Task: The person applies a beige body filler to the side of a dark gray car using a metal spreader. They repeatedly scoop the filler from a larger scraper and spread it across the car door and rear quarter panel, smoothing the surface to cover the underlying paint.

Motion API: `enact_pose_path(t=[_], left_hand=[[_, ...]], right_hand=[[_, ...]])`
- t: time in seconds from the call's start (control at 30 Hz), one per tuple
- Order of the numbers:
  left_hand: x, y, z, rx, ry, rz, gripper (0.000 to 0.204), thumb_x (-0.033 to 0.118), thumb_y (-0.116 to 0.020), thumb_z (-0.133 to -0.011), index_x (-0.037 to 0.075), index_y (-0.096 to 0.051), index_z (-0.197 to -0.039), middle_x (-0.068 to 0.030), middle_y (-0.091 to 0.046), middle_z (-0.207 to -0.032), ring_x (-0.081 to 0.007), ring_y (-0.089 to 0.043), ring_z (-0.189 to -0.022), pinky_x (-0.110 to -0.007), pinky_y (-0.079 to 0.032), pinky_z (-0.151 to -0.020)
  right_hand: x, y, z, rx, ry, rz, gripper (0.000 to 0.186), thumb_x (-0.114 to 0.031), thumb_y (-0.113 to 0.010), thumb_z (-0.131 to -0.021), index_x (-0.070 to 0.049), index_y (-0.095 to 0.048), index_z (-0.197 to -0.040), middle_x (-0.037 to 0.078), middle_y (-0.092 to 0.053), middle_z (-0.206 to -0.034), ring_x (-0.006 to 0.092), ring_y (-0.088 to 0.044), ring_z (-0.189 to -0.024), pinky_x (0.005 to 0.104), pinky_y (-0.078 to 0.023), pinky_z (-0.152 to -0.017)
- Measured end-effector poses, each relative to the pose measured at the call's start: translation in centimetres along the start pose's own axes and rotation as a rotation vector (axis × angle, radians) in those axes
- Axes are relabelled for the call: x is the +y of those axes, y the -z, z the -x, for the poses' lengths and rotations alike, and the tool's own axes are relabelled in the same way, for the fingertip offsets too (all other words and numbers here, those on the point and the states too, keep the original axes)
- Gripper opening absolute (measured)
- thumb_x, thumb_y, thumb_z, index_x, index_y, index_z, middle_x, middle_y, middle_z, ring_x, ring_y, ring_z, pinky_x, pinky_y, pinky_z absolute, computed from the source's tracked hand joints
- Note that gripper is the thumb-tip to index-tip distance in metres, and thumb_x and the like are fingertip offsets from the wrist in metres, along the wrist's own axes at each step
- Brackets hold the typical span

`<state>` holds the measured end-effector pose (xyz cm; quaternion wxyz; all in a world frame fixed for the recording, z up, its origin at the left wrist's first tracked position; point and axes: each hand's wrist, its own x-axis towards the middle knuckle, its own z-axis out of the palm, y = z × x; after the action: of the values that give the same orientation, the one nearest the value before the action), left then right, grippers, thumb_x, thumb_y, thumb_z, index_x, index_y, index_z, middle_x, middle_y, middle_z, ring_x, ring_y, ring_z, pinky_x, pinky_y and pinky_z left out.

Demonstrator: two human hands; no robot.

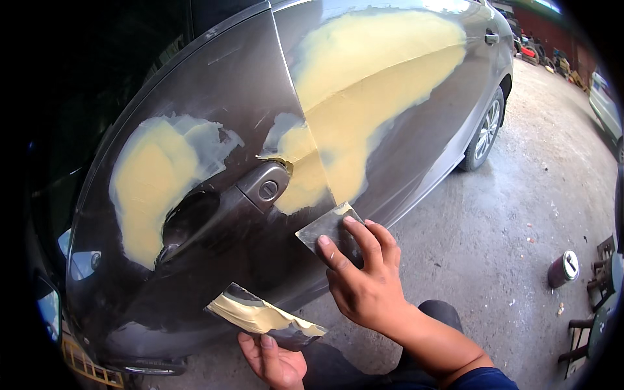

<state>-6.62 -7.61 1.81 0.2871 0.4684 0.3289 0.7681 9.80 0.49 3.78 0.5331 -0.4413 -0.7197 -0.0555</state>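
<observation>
My right hand [364, 273] is closed on a dark, flat filler spreader [325, 231], its upper corner at the lower edge of a yellow putty patch by the door seam. Whether that corner touches the panel I cannot tell. Lower down, my left hand [273, 363] grips a dark, flat plate [250, 294] with a thick smear of yellow putty [250, 314] along it. Before me stands a dark grey car door [234, 97] with a handle [263, 186]. Putty covers the door left of the handle [153, 175], beside the handle's lock end, and across the neighbouring panel [383, 65].
On the concrete floor [468, 221] at the right stands a can [563, 269], with dark stools [588, 335] beside it. The car's wheel [486, 133] is at the far right. Another vehicle [604, 107] is at the right rim, and piled items [530, 53] lie behind.
</observation>
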Motion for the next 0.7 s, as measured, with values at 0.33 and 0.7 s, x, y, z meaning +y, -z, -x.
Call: enact_pose_path(t=[0.33, 0.7], left_hand=[[-0.2, -1.5, -0.1, -0.122, 0.127, 0.227, 0.034, 0.009, -0.049, -0.094, -0.001, -0.048, -0.127, -0.0134, -0.057, -0.125, -0.0225, -0.054, -0.115, -0.039, -0.042, -0.102], [0.3, -2.8, -1.0, -0.103, 0.008, 0.101, 0.053, 0.007, -0.046, -0.096, -0.001, -0.029, -0.146, -0.0164, -0.046, -0.141, -0.0241, -0.045, -0.129, -0.04, -0.032, -0.111]], right_hand=[[2.0, 5.5, 3.8, -0.531, 0.023, -1.118, 0.043, -0.008, -0.065, -0.086, -0.006, -0.062, -0.129, 0.021, -0.051, -0.132, 0.0382, -0.045, -0.129, 0.0451, -0.038, -0.104], [5.7, 6.5, 7.1, -0.124, -0.608, -1.507, 0.046, 0.004, -0.064, -0.085, -0.001, -0.056, -0.13, 0.017, -0.057, -0.13, 0.0255, -0.058, -0.119, 0.0434, -0.048, -0.099]])
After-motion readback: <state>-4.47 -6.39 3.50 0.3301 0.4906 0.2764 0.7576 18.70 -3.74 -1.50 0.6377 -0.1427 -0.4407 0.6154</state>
